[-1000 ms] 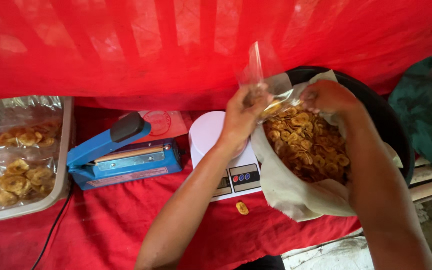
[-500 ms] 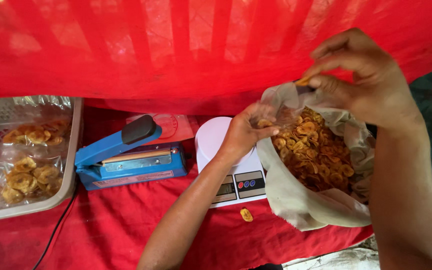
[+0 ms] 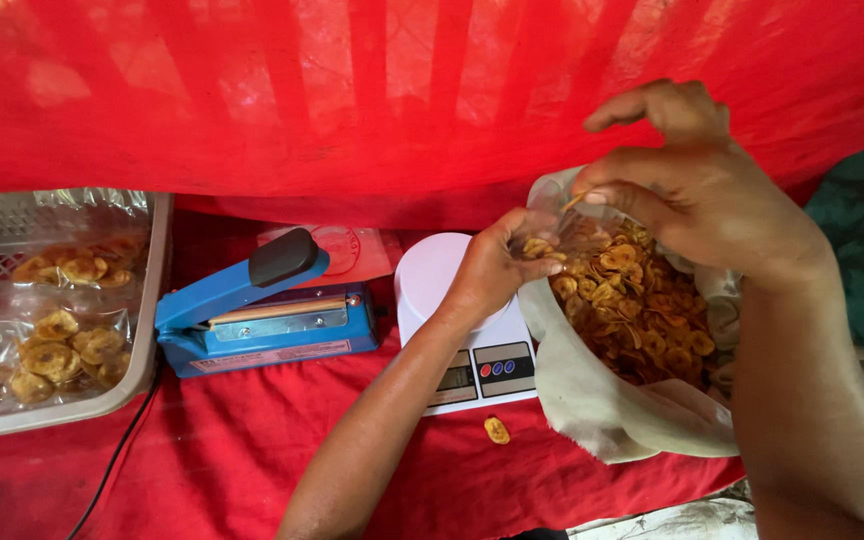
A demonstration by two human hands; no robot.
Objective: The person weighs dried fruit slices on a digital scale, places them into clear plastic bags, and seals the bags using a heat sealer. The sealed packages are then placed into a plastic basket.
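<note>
My left hand (image 3: 497, 265) holds a small clear plastic bag (image 3: 542, 240) open above the edge of a large cloth-lined sack (image 3: 602, 400) full of golden banana chips (image 3: 642, 300). My right hand (image 3: 697, 195) hovers over the sack and pinches the bag's far rim with a chip between thumb and fingers. A white digital kitchen scale (image 3: 462, 340) sits directly under my left wrist.
A blue impulse heat sealer (image 3: 262, 315) stands left of the scale on the red cloth (image 3: 202, 460). A grey plastic basket (image 3: 147, 330) at far left holds sealed chip packets (image 3: 62, 340). One loose chip (image 3: 497, 430) lies before the scale. A red mesh curtain (image 3: 352, 90) hangs behind.
Both hands lowered from holding the bag up high to the sack's rim. My right hand rose out of the chips and now pinches at the bag's mouth.
</note>
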